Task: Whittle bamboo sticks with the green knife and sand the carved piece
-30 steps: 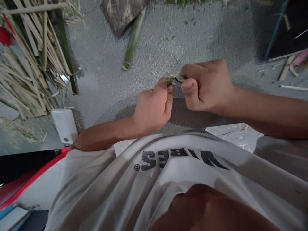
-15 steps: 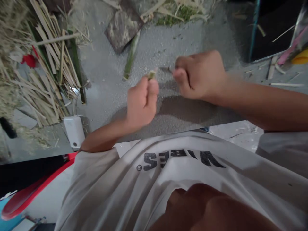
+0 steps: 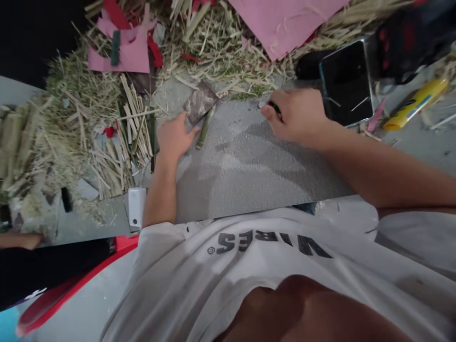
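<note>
My left hand (image 3: 176, 135) rests with its fingers apart beside a brown mottled piece (image 3: 200, 102) and holds nothing. A short green strip (image 3: 205, 127) lies partly under that piece, just right of my fingers. To the right, my right hand (image 3: 294, 114) is closed around a small dark knife (image 3: 275, 107), whose handle is mostly hidden by the fingers. Left of my left hand, a bundle of split bamboo strips (image 3: 137, 128) lies on the grey table (image 3: 242, 175).
Pale shavings (image 3: 213, 42) and pink sheets (image 3: 290, 21) cover the back. A phone (image 3: 347, 80) and yellow tube (image 3: 415, 105) lie at right. A white box (image 3: 137, 206) sits by my left forearm. Another person's arm (image 3: 19, 240) shows at far left.
My left hand has moved left to the brown piece and opened; the small green piece it held is gone from it. The view has shifted, showing more of the table's back.
</note>
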`<state>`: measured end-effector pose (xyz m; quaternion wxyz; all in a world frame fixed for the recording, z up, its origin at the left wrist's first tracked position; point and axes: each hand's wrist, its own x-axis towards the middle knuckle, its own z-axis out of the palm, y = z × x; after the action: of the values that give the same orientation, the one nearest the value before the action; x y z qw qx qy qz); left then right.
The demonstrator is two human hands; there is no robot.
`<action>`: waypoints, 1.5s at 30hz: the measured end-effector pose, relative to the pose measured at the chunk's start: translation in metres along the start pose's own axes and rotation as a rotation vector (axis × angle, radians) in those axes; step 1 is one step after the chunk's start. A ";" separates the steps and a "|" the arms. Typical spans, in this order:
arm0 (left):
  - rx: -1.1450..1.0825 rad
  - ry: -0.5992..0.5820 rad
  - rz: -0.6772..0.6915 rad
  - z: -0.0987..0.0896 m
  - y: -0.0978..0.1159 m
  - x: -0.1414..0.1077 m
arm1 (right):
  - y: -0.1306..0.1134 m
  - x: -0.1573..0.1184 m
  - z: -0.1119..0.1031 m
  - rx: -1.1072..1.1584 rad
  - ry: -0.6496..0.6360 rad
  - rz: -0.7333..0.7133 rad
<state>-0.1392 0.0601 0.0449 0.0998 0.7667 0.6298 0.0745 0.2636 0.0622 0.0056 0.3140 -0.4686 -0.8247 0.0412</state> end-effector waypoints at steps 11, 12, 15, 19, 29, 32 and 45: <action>0.277 0.073 -0.021 0.022 -0.026 0.001 | -0.019 0.013 -0.036 -0.064 -0.496 0.256; 0.274 0.117 -0.050 0.022 -0.028 0.000 | -0.019 0.014 -0.035 -0.060 -0.489 0.259; 0.224 0.261 -0.141 0.022 -0.033 -0.008 | -0.015 0.015 -0.028 -0.082 -0.463 0.230; 0.146 0.410 -0.275 0.022 -0.040 -0.024 | -0.006 0.016 -0.021 -0.120 -0.455 0.203; 0.062 0.583 -0.220 0.007 -0.043 -0.035 | -0.031 0.029 -0.025 -0.124 -0.385 0.070; 0.022 0.539 -0.185 0.006 -0.037 -0.035 | -0.060 0.042 -0.023 -0.065 -0.442 -0.060; 0.129 0.438 -0.297 -0.008 -0.045 -0.038 | -0.101 0.149 0.080 -0.118 -0.756 -0.314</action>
<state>-0.1914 0.0316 0.0415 -0.0783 0.6363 0.7453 0.1829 0.0889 0.1431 0.0498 -0.0357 -0.3062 -0.9444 0.1147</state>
